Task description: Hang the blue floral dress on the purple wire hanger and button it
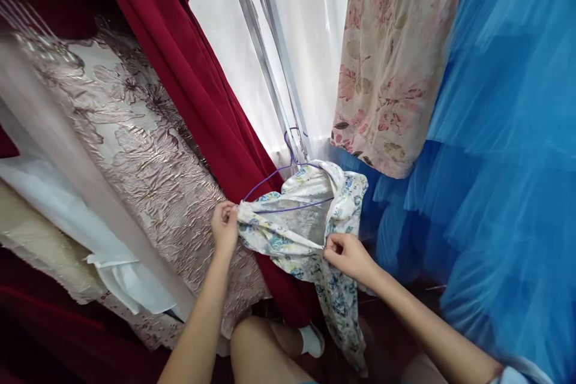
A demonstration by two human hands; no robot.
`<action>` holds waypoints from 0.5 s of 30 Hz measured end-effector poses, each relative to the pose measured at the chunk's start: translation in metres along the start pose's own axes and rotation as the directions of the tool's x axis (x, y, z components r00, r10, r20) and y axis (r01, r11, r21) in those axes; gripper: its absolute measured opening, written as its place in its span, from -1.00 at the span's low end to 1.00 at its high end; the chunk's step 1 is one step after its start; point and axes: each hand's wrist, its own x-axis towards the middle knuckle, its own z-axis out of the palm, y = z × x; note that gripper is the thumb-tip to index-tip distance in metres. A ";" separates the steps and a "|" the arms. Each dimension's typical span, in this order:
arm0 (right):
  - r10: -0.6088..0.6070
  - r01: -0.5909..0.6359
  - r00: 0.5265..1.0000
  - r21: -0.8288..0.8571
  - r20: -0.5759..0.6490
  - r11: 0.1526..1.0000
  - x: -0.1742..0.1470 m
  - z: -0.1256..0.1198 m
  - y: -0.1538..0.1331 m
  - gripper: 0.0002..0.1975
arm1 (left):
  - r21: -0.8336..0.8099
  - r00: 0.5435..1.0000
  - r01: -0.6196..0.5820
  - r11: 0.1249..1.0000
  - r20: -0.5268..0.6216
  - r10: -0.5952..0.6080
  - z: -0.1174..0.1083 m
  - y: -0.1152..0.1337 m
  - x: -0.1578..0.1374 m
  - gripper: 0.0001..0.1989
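A white garment with a blue and yellow floral print (pixel 292 240) hangs from a purple wire hanger (pixel 294 159) in front of me. My left hand (pixel 225 225) pinches the garment's edge at the left end of the hanger. Lower and to the right, my right hand (pixel 346 255) is closed on the edge of the neck opening. Between my hands the front edge is drawn fairly straight, and the hanger's lower bar shows inside the opening. The garment's lower part drapes down past my right wrist. Fingertip details are partly hidden.
Dark red fabric (pixel 180 72) and a shiny pinkish embossed garment (pixel 153 156) hang at the left. White cloth (pixel 310 42) and metal poles (pixel 265 42) stand behind. A pink floral garment (pixel 391 72) and layered blue tulle (pixel 508 102) hang at the right. My knee (pixel 256 342) is below.
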 end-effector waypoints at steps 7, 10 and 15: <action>0.074 -0.056 0.989 -0.138 0.128 0.989 -0.009 -0.004 0.033 -0.85 | -0.059 0.972 0.137 0.989 0.198 -0.123 0.029 -0.004 -0.073 -0.79; 0.107 -0.061 0.973 -0.221 0.205 0.973 -0.017 -0.004 0.044 -0.87 | -0.082 0.939 0.139 0.987 0.327 -0.105 0.041 0.021 -0.097 -0.79; -0.024 0.019 0.957 0.019 0.290 1.000 -0.024 -0.001 0.029 -0.39 | -0.125 0.890 0.038 0.991 0.456 0.023 0.069 0.080 -0.122 -0.86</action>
